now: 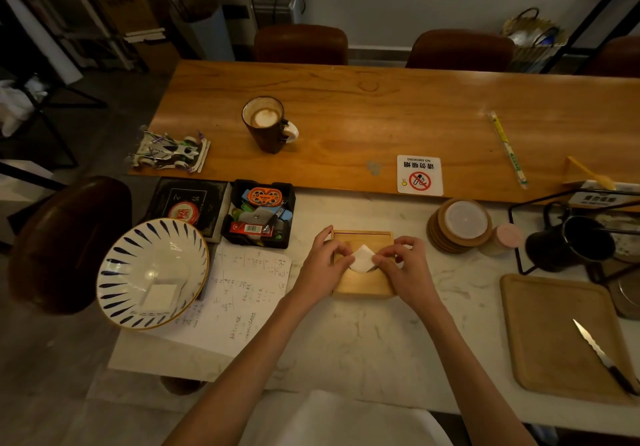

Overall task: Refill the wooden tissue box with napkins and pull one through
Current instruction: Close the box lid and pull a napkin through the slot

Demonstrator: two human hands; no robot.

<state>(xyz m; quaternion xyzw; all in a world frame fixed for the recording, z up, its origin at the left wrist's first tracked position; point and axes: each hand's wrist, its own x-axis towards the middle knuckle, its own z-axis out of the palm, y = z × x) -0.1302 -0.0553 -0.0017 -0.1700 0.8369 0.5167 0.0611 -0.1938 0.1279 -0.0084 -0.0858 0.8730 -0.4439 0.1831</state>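
Observation:
The wooden tissue box (362, 284) lies flat on the marble counter in front of me. A white napkin (363, 259) sticks up out of the opening in its lid. My left hand (323, 265) rests on the box's left side with its fingers at the opening. My right hand (405, 269) pinches the napkin's right corner between thumb and fingers. More white napkins (161, 296) lie folded inside a blue-striped bowl (131, 258) to the left.
A sheet of handwritten notes (242, 293) lies left of the box. Behind stand a black tray of small items (259, 217), a coffee mug (266, 123), a stack of coasters (459, 225) and a black pitcher (571, 243). A knife (604, 355) rests on a wooden tray (554, 338) at right.

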